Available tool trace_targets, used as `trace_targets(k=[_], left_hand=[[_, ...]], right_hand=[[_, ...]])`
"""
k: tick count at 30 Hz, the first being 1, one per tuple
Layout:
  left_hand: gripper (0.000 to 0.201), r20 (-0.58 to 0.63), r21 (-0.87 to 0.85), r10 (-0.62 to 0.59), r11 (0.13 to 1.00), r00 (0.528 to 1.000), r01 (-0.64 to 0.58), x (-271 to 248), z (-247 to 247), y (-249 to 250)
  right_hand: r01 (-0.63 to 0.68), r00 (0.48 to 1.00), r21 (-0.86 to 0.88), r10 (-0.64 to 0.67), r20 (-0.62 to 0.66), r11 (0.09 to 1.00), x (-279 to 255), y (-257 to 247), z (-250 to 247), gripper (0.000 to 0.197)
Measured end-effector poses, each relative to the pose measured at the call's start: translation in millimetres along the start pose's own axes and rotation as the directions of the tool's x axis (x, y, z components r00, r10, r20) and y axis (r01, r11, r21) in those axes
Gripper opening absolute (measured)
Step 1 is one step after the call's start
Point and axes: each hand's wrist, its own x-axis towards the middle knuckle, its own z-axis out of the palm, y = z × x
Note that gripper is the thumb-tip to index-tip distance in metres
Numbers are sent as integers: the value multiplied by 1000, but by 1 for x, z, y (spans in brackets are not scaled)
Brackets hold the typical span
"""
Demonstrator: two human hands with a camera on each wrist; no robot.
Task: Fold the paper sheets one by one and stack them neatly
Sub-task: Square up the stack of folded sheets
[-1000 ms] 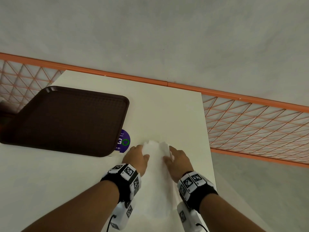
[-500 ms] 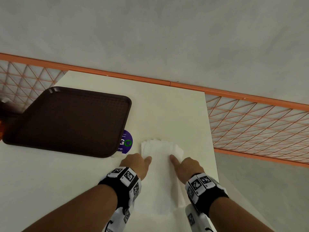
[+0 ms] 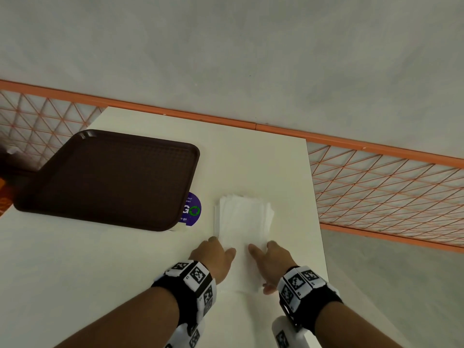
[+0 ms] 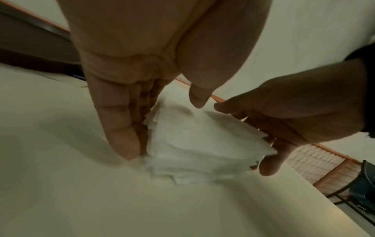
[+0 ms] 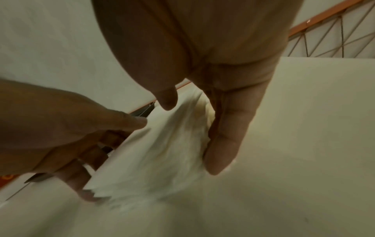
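Observation:
A stack of white paper sheets (image 3: 242, 222) lies on the cream table (image 3: 100, 272), its edges slightly fanned. My left hand (image 3: 213, 252) stands against the stack's left side near its near end, with straight fingers (image 4: 119, 128) touching the edge. On the opposite side my right hand (image 3: 273, 257) does the same, its fingers (image 5: 225, 136) pressed along the right edge of the stack (image 5: 158, 152). Both thumbs hover over the top sheet. Neither hand grips the paper (image 4: 192, 144). The stack's near end is partly hidden between my wrists.
A dark brown tray (image 3: 108, 177) sits to the left of the stack, overlapping a round purple sticker (image 3: 193, 209). The table's right edge (image 3: 316, 222) runs close to my right hand. An orange lattice railing (image 3: 389, 192) lies beyond it.
Both hands have slid back toward me along the stack's sides, uncovering its far end. The sheets now lie flatter and more squared.

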Motion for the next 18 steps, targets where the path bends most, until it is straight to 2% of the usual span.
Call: trace_targets(k=[2,5,7,11,15,18], left_hand=[[53,13,32,-8,999,1000,8,-8,6,0],[47,-2,61,-8,998,1000,8,-14,5,-3],[53,0,45,-12,999,1000,12,-16,3,-7],[82,115,-27,63,998,991,-61,-22,8,-14],[102,189,144,98,982,977,-126,-26,8,-16],[106,185,257,106,954,977,-152,-28,9,-16]], right_hand=[[-12,1000,-90,13,7,996,-4,1,10,57],[39,999,-320,-48,-21,947,-2,8,13,64],[52,997,-391,-71,-35,919,-2,13,9,67],[98,995,-418,-101,15,903,-5,17,12,63],[93,995,-382,-96,12,919,-1,20,13,53],[98,995,-405,-104,7,909,-4,23,14,63]])
